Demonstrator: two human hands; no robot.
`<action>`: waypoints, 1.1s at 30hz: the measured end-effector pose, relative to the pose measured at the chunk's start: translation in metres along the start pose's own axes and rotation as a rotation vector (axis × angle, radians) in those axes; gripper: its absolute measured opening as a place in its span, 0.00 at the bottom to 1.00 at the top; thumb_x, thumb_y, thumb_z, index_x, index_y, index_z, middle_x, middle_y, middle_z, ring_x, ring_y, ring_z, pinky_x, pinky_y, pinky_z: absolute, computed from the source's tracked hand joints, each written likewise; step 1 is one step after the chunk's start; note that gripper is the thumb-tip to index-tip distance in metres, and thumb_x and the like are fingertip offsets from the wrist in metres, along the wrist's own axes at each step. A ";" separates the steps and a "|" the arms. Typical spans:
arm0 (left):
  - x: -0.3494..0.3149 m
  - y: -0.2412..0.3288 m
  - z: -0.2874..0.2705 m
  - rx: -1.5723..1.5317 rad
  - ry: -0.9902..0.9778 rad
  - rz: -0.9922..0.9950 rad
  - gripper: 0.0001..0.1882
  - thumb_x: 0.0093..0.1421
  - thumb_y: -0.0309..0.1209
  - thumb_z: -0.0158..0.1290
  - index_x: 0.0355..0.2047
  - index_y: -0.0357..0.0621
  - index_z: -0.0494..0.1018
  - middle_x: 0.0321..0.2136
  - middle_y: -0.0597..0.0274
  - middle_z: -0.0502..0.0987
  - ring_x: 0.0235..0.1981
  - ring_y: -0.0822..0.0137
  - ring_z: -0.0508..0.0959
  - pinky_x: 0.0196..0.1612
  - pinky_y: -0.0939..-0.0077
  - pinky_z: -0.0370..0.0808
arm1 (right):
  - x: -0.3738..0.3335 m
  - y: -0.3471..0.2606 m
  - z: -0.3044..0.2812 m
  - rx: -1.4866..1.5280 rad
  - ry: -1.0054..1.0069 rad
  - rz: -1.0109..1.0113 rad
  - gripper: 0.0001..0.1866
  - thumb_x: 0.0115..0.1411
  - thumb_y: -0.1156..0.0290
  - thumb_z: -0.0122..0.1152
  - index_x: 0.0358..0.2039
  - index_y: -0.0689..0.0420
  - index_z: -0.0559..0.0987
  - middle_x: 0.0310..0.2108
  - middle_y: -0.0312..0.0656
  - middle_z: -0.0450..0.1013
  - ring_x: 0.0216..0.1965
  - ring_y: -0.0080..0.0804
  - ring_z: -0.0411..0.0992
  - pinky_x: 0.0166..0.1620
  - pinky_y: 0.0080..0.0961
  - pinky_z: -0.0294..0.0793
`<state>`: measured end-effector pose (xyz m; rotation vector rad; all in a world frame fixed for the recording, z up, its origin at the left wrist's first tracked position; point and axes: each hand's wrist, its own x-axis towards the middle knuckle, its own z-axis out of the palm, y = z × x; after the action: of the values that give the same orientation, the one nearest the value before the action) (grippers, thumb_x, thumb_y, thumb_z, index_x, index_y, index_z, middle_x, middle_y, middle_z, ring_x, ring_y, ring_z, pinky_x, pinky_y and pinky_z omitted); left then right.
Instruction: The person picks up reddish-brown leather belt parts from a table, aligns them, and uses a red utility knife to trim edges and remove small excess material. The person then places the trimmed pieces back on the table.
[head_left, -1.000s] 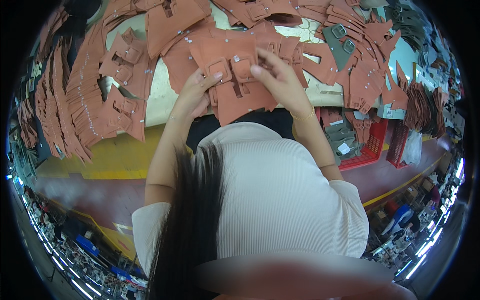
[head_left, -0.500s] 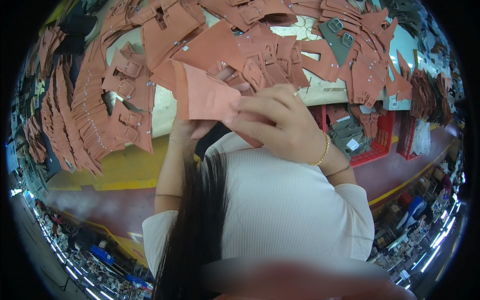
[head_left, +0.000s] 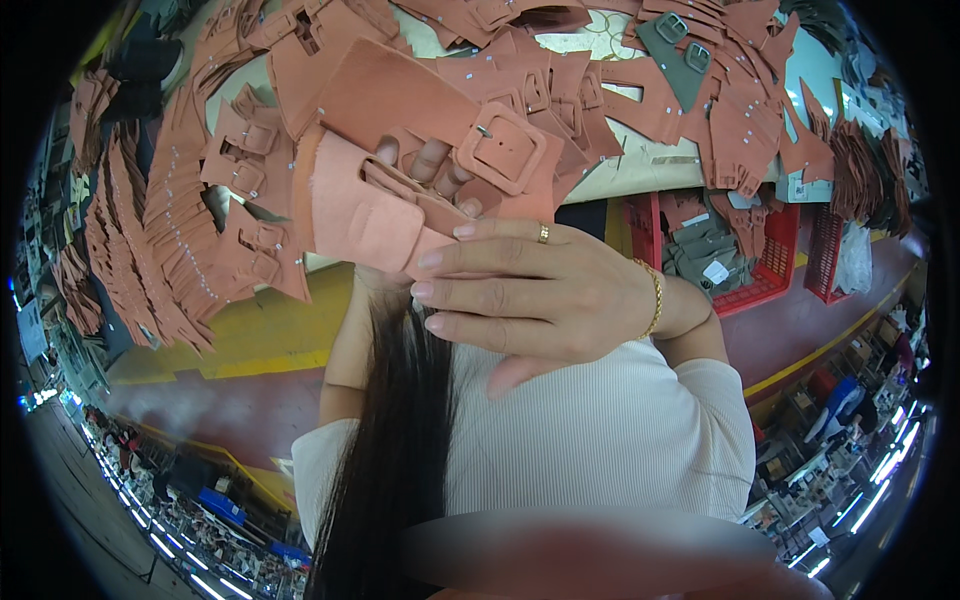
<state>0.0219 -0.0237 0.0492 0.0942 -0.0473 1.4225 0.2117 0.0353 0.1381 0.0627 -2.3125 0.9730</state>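
Note:
A terracotta leather-like shoe upper piece (head_left: 335, 205) is held up in front of my chest, its paler underside partly facing me. A large covered square buckle (head_left: 537, 150) sits on its right part. My left hand (head_left: 430, 160) grips the piece from behind; several fingertips show through the gap between its straps, and the palm is hidden. My right hand (head_left: 560, 290) lies across the lower right edge with fingers stretched out flat and the thumb apart, fingertips against the pale flap. It wears a ring and a gold bracelet.
Many similar buckled pieces (head_left: 245, 150) cover the pale table (head_left: 655, 150) ahead. A dark green buckled piece (head_left: 680, 65) lies among them. At the right, a red crate (head_left: 770, 265) holds green and terracotta pieces. Stacked pieces (head_left: 860, 170) hang over the table's right end.
The piece has turned and opened out, so its buckle now shows. My right hand has gone from pinching its edge to lying flat with fingers extended, a little lower.

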 end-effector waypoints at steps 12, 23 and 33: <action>-0.003 0.000 0.009 -0.020 0.066 -0.013 0.24 0.64 0.57 0.34 0.54 0.62 0.62 0.60 0.51 0.59 0.60 0.46 0.60 0.53 0.41 0.66 | 0.000 0.003 0.003 -0.073 0.054 -0.052 0.28 0.52 0.50 0.60 0.45 0.60 0.77 0.49 0.45 0.73 0.52 0.41 0.70 0.55 0.43 0.67; 0.000 0.006 0.007 0.124 0.194 0.026 0.25 0.56 0.40 0.49 0.54 0.50 0.61 0.58 0.50 0.60 0.55 0.48 0.64 0.57 0.47 0.65 | -0.011 0.017 -0.013 -0.326 0.429 0.311 0.10 0.46 0.71 0.65 0.32 0.55 0.81 0.38 0.39 0.75 0.40 0.37 0.72 0.43 0.36 0.70; 0.011 0.016 0.017 0.450 0.267 0.002 0.28 0.55 0.32 0.45 0.57 0.34 0.58 0.53 0.42 0.65 0.48 0.54 0.73 0.50 0.57 0.73 | -0.026 0.037 -0.015 -0.268 0.493 0.687 0.10 0.53 0.75 0.63 0.37 0.60 0.79 0.41 0.45 0.75 0.42 0.37 0.73 0.43 0.27 0.72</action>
<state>0.0079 -0.0121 0.0673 0.2728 0.4946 1.4161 0.2305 0.0678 0.1084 -1.0207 -1.9819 0.8421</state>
